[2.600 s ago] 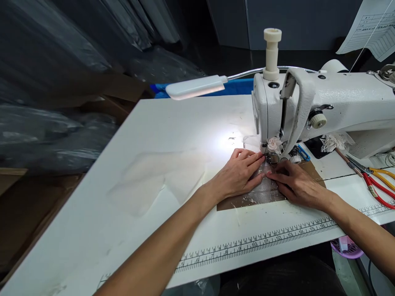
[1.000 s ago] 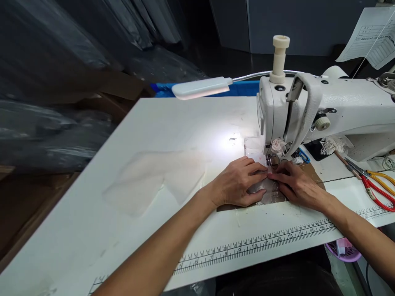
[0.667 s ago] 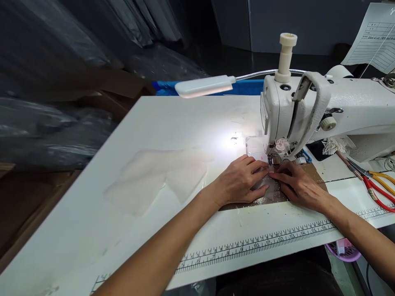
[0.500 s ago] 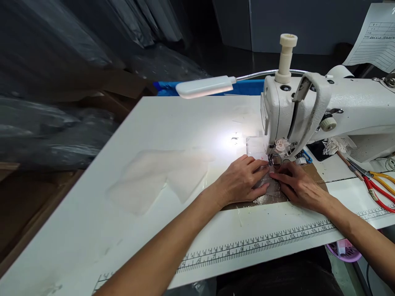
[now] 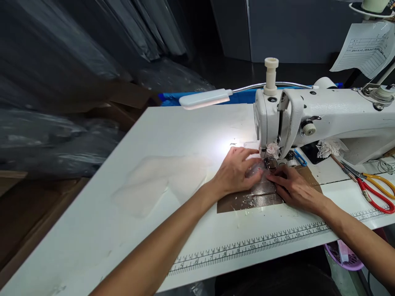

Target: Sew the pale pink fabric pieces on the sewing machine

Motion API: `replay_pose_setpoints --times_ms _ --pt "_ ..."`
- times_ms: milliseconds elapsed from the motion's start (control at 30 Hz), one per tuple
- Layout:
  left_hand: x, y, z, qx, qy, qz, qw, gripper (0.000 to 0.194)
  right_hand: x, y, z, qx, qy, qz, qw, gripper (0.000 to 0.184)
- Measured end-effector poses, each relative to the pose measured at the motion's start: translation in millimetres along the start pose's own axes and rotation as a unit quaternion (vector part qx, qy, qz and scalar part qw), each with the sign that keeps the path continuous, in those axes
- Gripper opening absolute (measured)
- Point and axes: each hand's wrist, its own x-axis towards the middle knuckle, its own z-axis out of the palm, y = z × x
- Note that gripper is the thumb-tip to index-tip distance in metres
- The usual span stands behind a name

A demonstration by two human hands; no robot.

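A piece of thin, see-through white fabric lies at the needle area of a white sewing machine. My left hand rests on the fabric's left side with its fingers apart, fingertips close to the presser foot. On the other side, my right hand has thumb and forefinger closed at the fabric's near right edge, just in front of the foot. Both hands partly hide the fabric. Beneath them is a brown sheet on the table, with small white scraps on it.
Sheer cut pieces lie on the white table at left. Red-handled scissors and yellow-handled scissors lie at right, near a blue clip. A lamp lights the needle area. A printed ruler follows the front edge.
The camera view has shifted, so the machine appears lower and further left. The fabric has moved inward under my hands, and more of the brown sheet shows in front.
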Motion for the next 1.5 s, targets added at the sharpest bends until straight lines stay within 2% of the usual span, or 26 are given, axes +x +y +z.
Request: replay_pose_setpoints --times_ms 67,100,167,233,400,567,733,1000,1167,1233,1367,1500 --pt "7.0 -12.7 3.5 0.001 -0.016 -0.023 1.0 0.023 0.1 0.4 1.0 0.001 0.001 0.001 1.0 0.036" --pt "10.2 -18.9 5.4 0.003 -0.044 -0.022 0.999 0.024 0.2 0.4 0.7 0.005 0.001 0.004 1.0 0.036" --pt "14.5 -29.1 8.2 0.008 -0.105 -0.001 0.994 0.026 0.7 0.7 -1.5 0.025 0.002 0.016 1.0 0.036" --pt "15.5 -34.2 8.2 0.015 -0.128 0.017 0.991 0.028 1.9 1.6 -5.6 0.053 0.012 0.04 0.998 0.035" --pt "4.8 -21.7 -4.8 0.0 -0.051 0.011 0.999 0.03 6.0 7.3 -13.8 0.082 0.071 0.095 0.99 0.032" --pt "-11.8 6.9 -16.1 -0.133 -0.064 0.056 0.987 0.019 7.0 7.7 -11.5 0.081 0.093 0.102 0.987 0.029" --pt "-19.5 14.9 -13.8 -0.196 -0.064 0.031 0.978 0.018 7.0 4.3 -12.0 0.063 0.081 0.097 0.99 0.029" --pt "-19.7 13.6 -7.9 -0.179 -0.046 0.027 0.982 0.023 6.1 2.9 -15.7 0.058 0.052 0.096 0.992 0.031" --pt "-16.4 19.7 -11.3 -0.173 -0.014 0.029 0.984 0.023 7.6 -6.6 -12.3 0.078 -0.008 0.067 0.995 0.033" --pt "-15.1 23.4 -10.7 -0.158 0.004 0.037 0.987 0.019 8.9 -10.0 -8.8 0.074 -0.019 0.063 0.995 0.026" --pt "-13.1 28.7 -8.3 -0.11 0.034 0.074 0.991 0.011 9.7 -8.7 -6.9 0.079 0.001 0.07 0.994 0.019" --pt "-12.1 29.8 -9.3 -0.113 0.061 0.061 0.99 0.011 7.9 0.9 -12.7 0.067 0.055 0.078 0.993 0.019"
